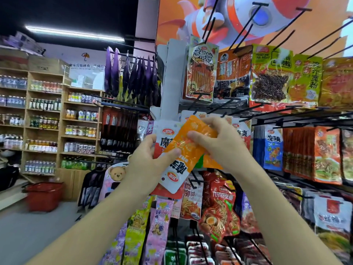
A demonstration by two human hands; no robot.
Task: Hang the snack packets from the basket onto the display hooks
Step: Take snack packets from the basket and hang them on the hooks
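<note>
Both forearms reach up from below, hands meeting at chest height in front of the rack.

Left hand [149, 155]: thumb pressed flat on the face of the packet [183, 150], fingers behind it; a pinch on the lower half. Right hand [221, 142]: thumb on the face near the top, fingers curled over the upper edge; clamped on the same packet. An orange and green bit shows just under the right palm; cannot tell whether it is a second one.

Packet: held in the air between the hands, just in front of the middle row, touching no hook. Long axis runs on a slant, upper end up and to the right, lower end down and to the left. Orange body is uppermost; the white end with the red oval logo points down-left. Lettering reads upside down.

Just behind it, a white and red hung packet [162, 138] with the same logo hangs upright. More rows hang above, below and to the right. Black hooks [246, 29] stick out toward the viewer; several top ones are bare along their length.

Further left, a red basket [44, 196] sits on the floor, well apart from the hands, blurred, contents not readable. Beyond it, wooden shelves [44, 111] carry bottles. An orange poster [286, 35] tops the rack
</note>
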